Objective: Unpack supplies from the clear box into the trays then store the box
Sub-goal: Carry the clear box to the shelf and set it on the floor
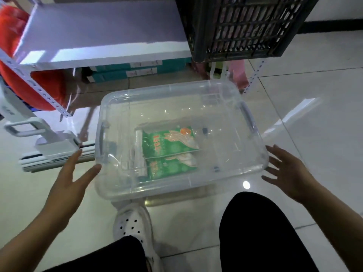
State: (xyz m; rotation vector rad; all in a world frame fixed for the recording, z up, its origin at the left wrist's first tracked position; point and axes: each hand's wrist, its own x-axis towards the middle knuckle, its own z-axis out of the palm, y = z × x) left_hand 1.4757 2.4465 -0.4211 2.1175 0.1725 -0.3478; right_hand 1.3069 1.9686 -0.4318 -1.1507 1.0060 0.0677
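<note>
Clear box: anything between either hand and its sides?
Nothing visible. The left hand and right hand hover open on either side of the clear box, with only bare floor tile in the gaps. Neither touches it yet.

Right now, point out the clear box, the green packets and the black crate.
clear box (196,89): head view, far rim.
green packets (169,152): head view, top packet's face, inside the box.
black crate (243,30): head view, lattice side.

A clear box (180,138) with its lid on sits on the tiled floor (314,85), green packets (169,152) inside; the left hand (68,179) and right hand (288,173) hover open-fingered beside its near corners, below a black crate (241,26)
</note>
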